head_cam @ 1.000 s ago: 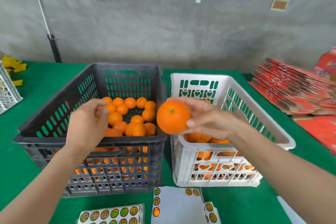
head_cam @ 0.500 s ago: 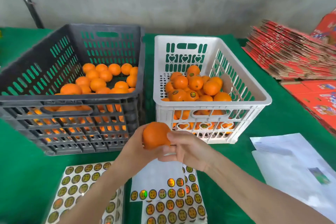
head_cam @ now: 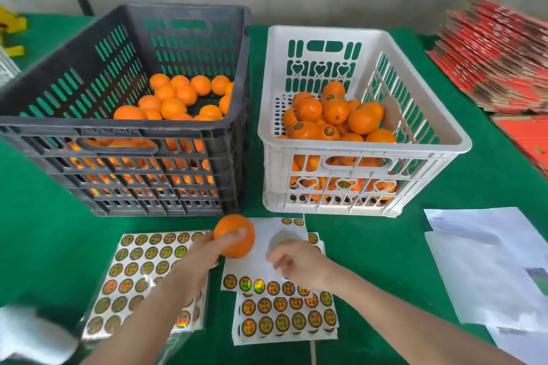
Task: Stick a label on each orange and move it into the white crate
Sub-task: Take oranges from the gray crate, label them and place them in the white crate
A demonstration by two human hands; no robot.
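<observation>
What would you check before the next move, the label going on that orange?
1. Orange held firmly in left hand: ok.
2. Right hand over the label sheet: ok.
3. Label already picked up in the right hand: cannot tell, its fingers curl over.
4. Labels left on the sheet: ok, a row remains.
5. Bare skin on the orange for a label: ok, none shows on it.
6. Room in the white crate: ok.

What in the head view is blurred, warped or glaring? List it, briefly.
Head view: wide-angle warp bows the dark crate and white crate outward; the white shape at lower left is smeared; holographic glare on label sheets; the right hand casts a soft shadow; the orange in the left hand is fairly sharp.
</observation>
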